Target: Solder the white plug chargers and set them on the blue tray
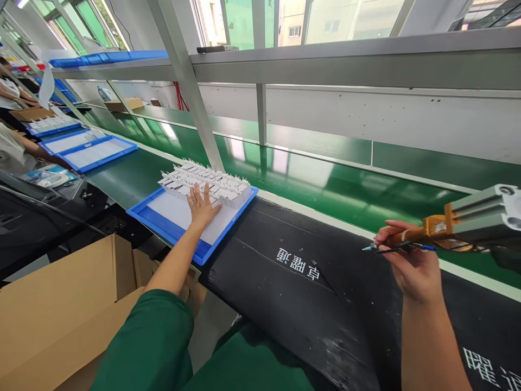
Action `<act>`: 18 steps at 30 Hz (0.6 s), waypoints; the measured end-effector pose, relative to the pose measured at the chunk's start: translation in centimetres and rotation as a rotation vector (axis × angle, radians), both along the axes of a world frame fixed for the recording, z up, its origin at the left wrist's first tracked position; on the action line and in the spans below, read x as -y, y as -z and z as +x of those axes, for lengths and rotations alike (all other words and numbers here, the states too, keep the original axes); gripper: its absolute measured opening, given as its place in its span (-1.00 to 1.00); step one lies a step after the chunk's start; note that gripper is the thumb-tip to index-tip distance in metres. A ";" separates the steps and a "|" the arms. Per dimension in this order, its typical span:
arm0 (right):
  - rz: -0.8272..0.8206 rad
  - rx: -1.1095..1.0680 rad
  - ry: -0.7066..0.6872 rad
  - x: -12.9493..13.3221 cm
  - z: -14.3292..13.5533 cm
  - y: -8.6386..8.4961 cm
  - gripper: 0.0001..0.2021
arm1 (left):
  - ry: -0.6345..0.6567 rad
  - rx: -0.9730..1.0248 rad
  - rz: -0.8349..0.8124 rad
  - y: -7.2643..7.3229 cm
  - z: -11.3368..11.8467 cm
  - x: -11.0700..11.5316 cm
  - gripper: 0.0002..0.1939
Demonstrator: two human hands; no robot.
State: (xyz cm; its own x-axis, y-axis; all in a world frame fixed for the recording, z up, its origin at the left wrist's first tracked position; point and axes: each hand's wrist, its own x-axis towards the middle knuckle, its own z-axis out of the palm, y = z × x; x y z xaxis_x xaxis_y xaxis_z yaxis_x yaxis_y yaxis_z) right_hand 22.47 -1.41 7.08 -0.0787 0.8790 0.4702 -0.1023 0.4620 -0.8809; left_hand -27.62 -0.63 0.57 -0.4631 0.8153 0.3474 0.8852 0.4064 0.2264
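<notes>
My left hand (201, 207), fingers spread, lies on the near edge of a block of small white box-shaped parts (228, 190) with thin prongs sticking up. The parts fill the far half of a blue-rimmed tray (163, 217); its near half shows a bare white bottom. My right hand (411, 263) is closed round a tool with an orange-brown body (437, 225), which runs into a grey ribbed metal block (484, 212). A thin teal tip (369, 247) points left from the fingers. The tool's exact kind is unclear.
A black mat (285, 293) with white characters covers the bench before me. Beyond runs a shiny green belt (301, 168), with metal posts (191, 81) and a shelf (345, 68) above. Cardboard boxes (61, 304) stand at lower left; more trays (100, 152) and people sit farther left.
</notes>
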 end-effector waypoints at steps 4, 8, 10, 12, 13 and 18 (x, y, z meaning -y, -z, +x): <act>0.002 0.006 0.006 0.0 0.0 0.0 -0.60 | -0.089 0.018 0.132 -0.9 0.4 1.4 -0.13; 0.005 0.003 0.017 -0.1 -0.1 0.0 -0.61 | -0.149 0.068 -0.054 -1.0 0.3 3.2 -0.60; 0.001 -0.001 0.021 -0.1 -0.1 0.0 -0.61 | -0.112 0.103 -0.265 -0.7 0.1 3.5 -0.69; -0.003 -0.006 0.025 -0.1 -0.1 0.0 -0.60 | -0.084 0.106 -0.379 -0.4 -0.1 3.3 -0.75; -0.005 -0.008 0.024 0.0 -0.1 0.0 -0.59 | -0.078 0.099 -0.398 -0.3 -0.2 3.1 -0.76; 0.002 -0.010 0.017 0.0 -0.2 -0.3 -0.59 | -0.040 0.083 -0.434 -0.6 -1.0 2.6 -0.74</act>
State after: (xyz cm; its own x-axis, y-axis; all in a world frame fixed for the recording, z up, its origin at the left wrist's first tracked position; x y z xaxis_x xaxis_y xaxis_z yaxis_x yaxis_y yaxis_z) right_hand 22.29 -1.46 7.35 -0.0590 0.8793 0.4725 -0.1037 0.4654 -0.8790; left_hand -28.61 -3.28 1.13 -0.5097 0.8581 -0.0628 0.8526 0.5135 0.0972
